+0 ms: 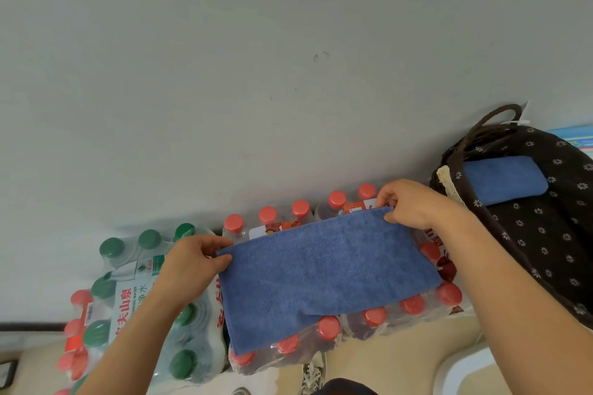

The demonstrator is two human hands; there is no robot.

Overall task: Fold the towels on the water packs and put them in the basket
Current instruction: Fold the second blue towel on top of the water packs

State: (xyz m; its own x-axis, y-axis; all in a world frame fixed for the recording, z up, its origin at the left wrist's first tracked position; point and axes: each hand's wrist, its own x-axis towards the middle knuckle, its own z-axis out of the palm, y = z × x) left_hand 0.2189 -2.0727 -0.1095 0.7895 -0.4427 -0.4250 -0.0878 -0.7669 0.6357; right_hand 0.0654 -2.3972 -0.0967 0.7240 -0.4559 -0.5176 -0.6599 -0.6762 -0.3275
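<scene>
Left hand (pixel 192 263) and right hand (pixel 409 204) each pinch a far corner of the towel (pixel 321 272), spread between them on the packs (pixel 378 317); light, soft, limp, so corners give control; basket (pixel 545 250) just beside the right hand

A plain pale grey wall (pixel 288 58) fills most of the view, evenly lit, with a few small dark scuff marks (pixel 321 56). A dark baseboard (pixel 29 326) runs along its foot at the left. Below lies a beige floor (pixel 401 359), with a white rounded object (pixel 465 369) at the lower right.
</scene>
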